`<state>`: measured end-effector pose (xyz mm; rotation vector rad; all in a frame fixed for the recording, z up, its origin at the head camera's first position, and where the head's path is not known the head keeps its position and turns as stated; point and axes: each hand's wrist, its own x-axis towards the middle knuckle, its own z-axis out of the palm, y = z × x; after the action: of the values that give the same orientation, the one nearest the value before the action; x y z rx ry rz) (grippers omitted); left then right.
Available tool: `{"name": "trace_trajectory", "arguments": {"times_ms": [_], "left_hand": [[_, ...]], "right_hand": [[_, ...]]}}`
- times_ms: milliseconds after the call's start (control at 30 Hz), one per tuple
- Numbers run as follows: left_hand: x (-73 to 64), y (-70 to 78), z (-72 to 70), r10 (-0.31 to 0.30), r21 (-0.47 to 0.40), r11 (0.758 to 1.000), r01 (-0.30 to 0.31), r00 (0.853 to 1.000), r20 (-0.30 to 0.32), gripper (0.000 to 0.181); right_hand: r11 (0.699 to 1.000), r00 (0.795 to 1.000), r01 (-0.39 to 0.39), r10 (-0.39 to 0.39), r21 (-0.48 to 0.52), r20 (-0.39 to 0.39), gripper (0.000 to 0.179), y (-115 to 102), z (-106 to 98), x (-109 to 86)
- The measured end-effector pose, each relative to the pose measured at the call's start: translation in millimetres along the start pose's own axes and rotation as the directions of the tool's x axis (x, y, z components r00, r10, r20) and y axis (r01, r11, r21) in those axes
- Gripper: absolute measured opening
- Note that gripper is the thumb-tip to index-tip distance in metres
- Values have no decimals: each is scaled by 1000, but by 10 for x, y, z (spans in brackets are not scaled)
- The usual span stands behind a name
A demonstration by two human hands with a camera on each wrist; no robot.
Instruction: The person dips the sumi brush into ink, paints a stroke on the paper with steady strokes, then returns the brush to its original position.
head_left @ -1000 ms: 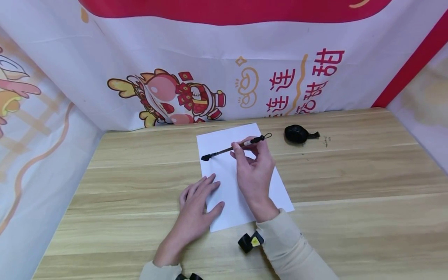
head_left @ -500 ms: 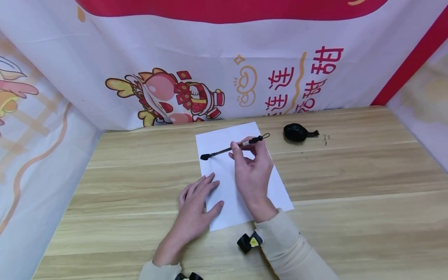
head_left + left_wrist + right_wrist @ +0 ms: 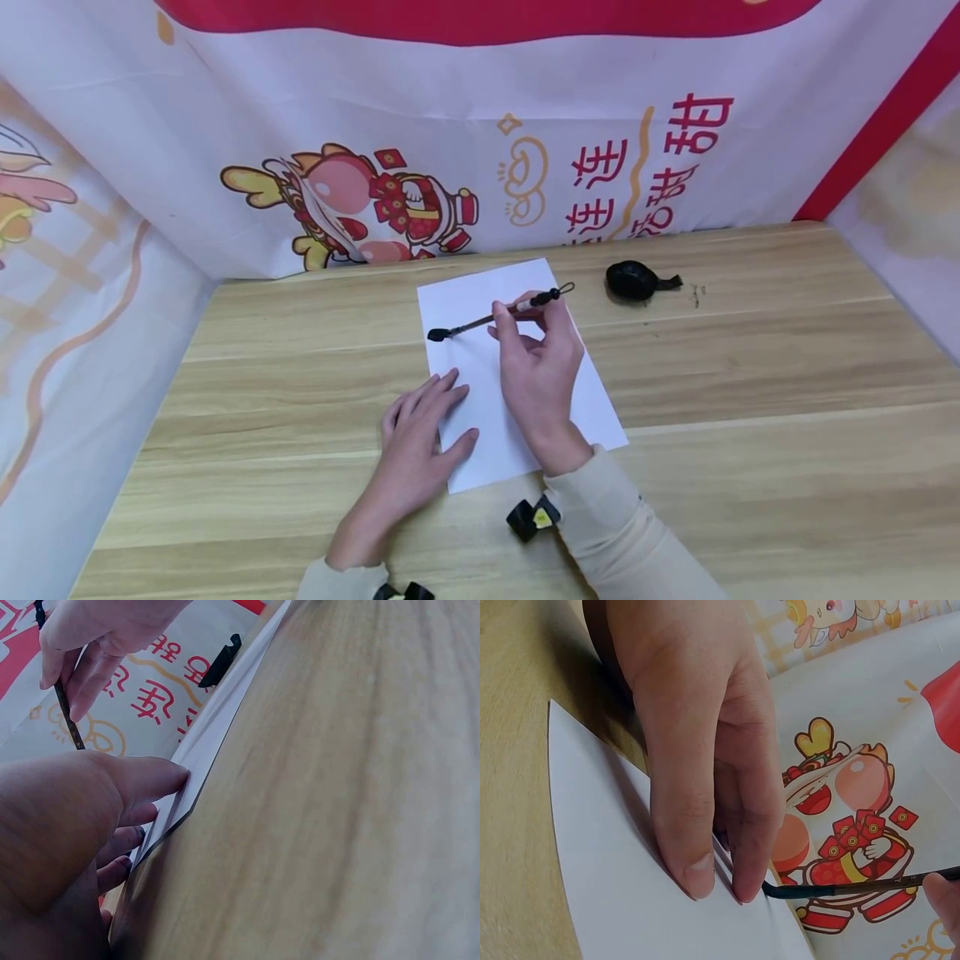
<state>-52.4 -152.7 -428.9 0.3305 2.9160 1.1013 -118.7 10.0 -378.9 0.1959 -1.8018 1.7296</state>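
A sheet of white paper lies on the wooden table. My right hand pinches a writing brush by its brown handle, with the thumb and fingers round it. The brush slants down to the left, and its black bristles meet the paper near its left edge. Seen from the right wrist, the bristle tip is bent against the sheet. My left hand rests on the paper's lower left edge, fingers spread and relaxed; the left wrist view shows its thumb over the sheet's corner.
At the back right sits a black rounded thing with a short stub, beside small dark specks on the table. A printed white cloth stands along the back edge. Cameras are strapped at both wrists.
The brush's black bristles look rounder and more pressed than a second ago, at nearly the same spot. The whole view has shifted slightly. Both hands keep their places on the sheet.
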Motion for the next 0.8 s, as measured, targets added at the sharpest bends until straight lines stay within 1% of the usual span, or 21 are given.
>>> {"name": "trace_trajectory", "arguments": {"times_ms": [300, 800], "left_hand": [[3, -7, 4, -1, 8, 1000, 1, 1000, -4, 56], [8, -12, 7, -6, 9, 1000, 6, 1000, 2, 57]], "right_hand": [[999, 1000, 2, -3, 39, 6, 21, 2, 7, 10], [999, 1000, 16, -17, 36, 12, 21, 3, 5, 6]]}}
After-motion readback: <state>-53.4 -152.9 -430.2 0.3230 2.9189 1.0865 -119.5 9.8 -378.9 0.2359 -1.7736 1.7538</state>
